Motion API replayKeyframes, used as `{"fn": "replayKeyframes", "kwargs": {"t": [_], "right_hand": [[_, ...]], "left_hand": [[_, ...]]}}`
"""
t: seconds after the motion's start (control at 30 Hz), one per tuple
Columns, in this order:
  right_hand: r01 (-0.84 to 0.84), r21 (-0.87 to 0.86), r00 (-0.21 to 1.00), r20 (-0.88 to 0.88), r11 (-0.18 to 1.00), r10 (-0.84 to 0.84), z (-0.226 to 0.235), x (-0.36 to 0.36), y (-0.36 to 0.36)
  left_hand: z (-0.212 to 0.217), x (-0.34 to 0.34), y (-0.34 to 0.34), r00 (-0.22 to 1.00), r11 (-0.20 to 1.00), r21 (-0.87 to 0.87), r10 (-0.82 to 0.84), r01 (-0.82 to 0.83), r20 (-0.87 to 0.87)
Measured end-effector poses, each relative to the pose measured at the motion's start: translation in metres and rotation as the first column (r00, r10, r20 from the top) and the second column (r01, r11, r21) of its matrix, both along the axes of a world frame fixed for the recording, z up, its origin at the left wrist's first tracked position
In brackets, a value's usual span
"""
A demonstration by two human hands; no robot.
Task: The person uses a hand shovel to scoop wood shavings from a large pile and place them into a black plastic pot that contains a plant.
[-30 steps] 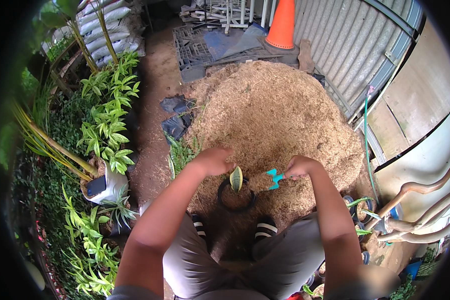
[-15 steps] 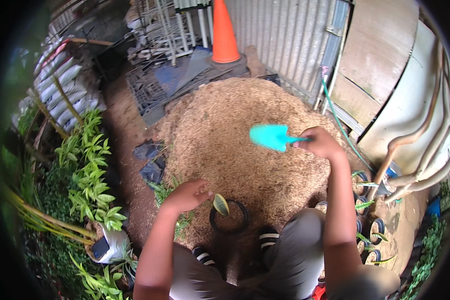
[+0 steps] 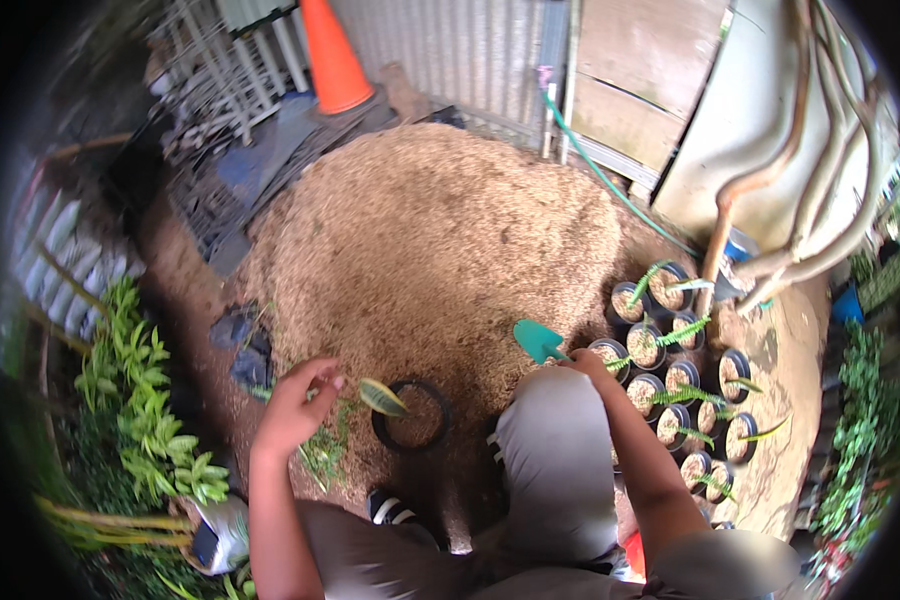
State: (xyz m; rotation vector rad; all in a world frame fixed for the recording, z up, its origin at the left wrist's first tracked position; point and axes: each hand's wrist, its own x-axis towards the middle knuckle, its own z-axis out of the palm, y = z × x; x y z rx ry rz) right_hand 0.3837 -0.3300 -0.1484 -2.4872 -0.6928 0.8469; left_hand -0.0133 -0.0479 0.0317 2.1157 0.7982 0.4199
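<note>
My right hand (image 3: 590,365) is closed round the handle of a teal hand trowel (image 3: 539,341), beside my raised knee. The trowel's blade points up and left over the near edge of a heap of pale brown chips (image 3: 420,230). My left hand (image 3: 307,398) holds nothing, its fingers loosely bent and apart. Just right of it, a yellow-edged green snake plant leaf (image 3: 382,397) stands at the left side of a round black pot (image 3: 447,428). Brown filling shows inside the pot, which sits on the ground in front of my feet.
Several black pots with leaf cuttings (image 3: 643,346) stand to the right, near bent branches (image 3: 760,190). Leafy plants (image 3: 145,400) line the left side. An orange cone (image 3: 336,65) and a green hose (image 3: 610,180) are beyond the heap.
The trowel has come down toward me from above the heap, still in my right hand. My left hand is a little farther from the leaf. The view has turned to the right.
</note>
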Motion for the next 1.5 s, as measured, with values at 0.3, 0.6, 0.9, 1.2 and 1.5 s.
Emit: {"fn": "replayKeyframes", "kwargs": {"t": [0.3, 0.6, 0.9, 1.2, 1.5], "right_hand": [[0.3, -0.081, 0.952, 0.086, 0.95, -0.293, -0.015, 0.001, -0.003], [0.218, -0.078, 0.971, 0.116, 0.973, -0.208, -0.062, 0.073, 0.016], [0.241, 0.017, 0.964, 0.111, 0.97, -0.241, -0.107, 0.1, 0.056], [0.063, 0.149, 0.995, 0.068, 0.987, -0.073, -0.134, 0.05, 0.061], [0.145, 0.293, 0.98, -0.17, 0.945, -0.098, -0.099, 0.056, 0.075]], "left_hand": [[0.001, 0.034, -0.019, 0.999, 0.992, 0.115, -0.05, 0.048, 0.021], [-0.002, 0.049, -0.016, 0.997, 0.984, 0.159, -0.076, 0.08, -0.031], [-0.014, 0.049, -0.008, 0.997, 0.997, 0.065, -0.026, 0.032, -0.078], [-0.012, 0.048, -0.006, 0.998, 0.989, 0.128, -0.066, 0.067, -0.018], [-0.008, 0.049, -0.008, 0.998, 0.992, 0.122, -0.036, 0.042, -0.053]]}}
